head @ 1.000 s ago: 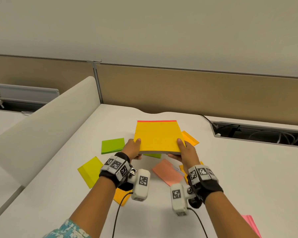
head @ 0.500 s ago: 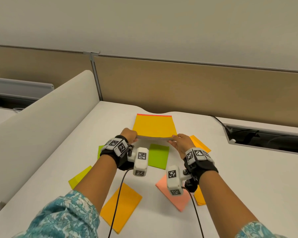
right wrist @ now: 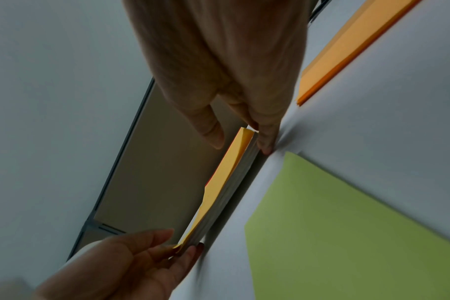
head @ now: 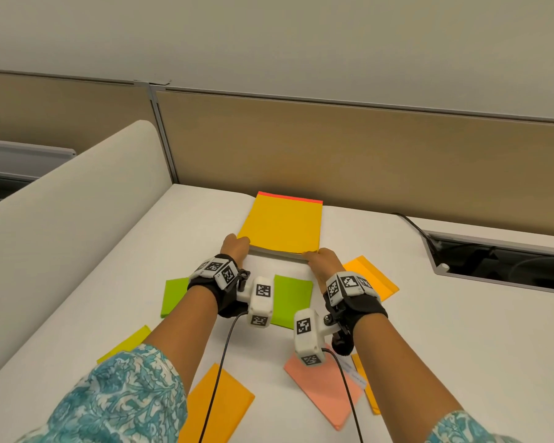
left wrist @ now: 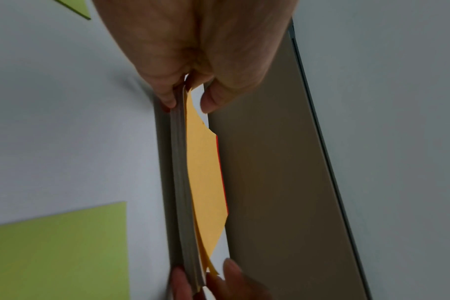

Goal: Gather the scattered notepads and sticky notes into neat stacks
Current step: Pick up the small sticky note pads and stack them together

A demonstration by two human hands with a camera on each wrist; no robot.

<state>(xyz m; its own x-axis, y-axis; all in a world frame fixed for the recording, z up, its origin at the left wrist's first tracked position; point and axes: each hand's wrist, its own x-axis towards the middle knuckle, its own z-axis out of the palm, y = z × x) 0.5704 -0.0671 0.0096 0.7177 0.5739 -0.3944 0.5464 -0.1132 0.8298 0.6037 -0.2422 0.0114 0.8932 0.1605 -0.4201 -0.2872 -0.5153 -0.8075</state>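
**Both hands on the yellow notepad at the far edge of the desk**

We hold the yellow notepad (head: 282, 223) with its red top strip at the back of the white desk (head: 461, 330), close to the tan partition (head: 365, 155). It lies nearly flat; the near edge looks slightly raised, and the wrist views show a shadow gap under it, so we can't tell if it's fully down.

Left hand (head: 235, 247): pinching the near-left corner. In the left wrist view the thumb sits above the cover and the fingers (left wrist: 164, 95) curl under the page block. Top yellow sheet is peeling away from the grey page edges a bit.

Right hand (head: 322, 259): pinching the near-right corner, fingertips (right wrist: 266, 142) under the pad at the desk surface, thumb above the cover.

Rest of the paper, all flat on the desk:
- green sheet (head: 293, 297) just behind our wrists, between the arms, near the pad but not touching it
- second green sheet (head: 173, 297) on the left, partly hidden by the left wrist
- yellow-green sheet (head: 127, 342) further back left, mostly hidden by the sleeve
- orange pad (head: 373, 276) right of the right hand, thick edge visible in the right wrist view
- orange sheet (head: 219, 407) near us under the left arm
- pink sheet (head: 325, 390) under the right wrist camera, with an orange strip (head: 367, 388) beside it

Black cable (head: 413, 225) runs to the desk's cable tray (head: 506, 260) on the right.
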